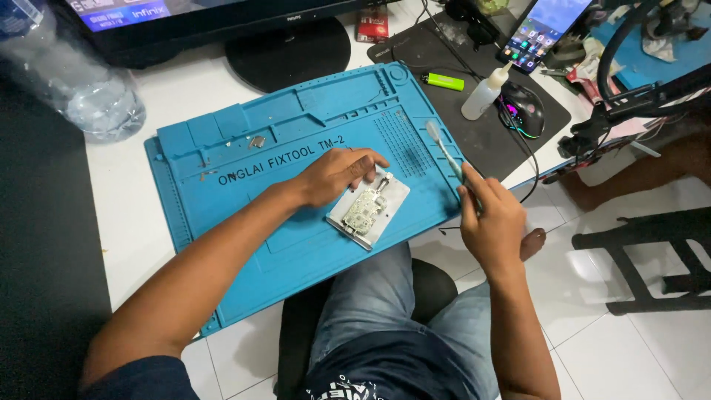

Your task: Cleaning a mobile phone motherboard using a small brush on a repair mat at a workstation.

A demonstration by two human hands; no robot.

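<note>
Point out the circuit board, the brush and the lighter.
circuit board [364,208], head view, middle of the board.
brush [435,134], head view, its bristle head.
lighter [445,81], head view, middle of its green body.

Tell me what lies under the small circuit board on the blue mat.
The circuit board sits on a silver metal holder plate, which rests on the blue mat. The left hand covers the plate's upper-left edge, so that part cannot be seen.
</note>
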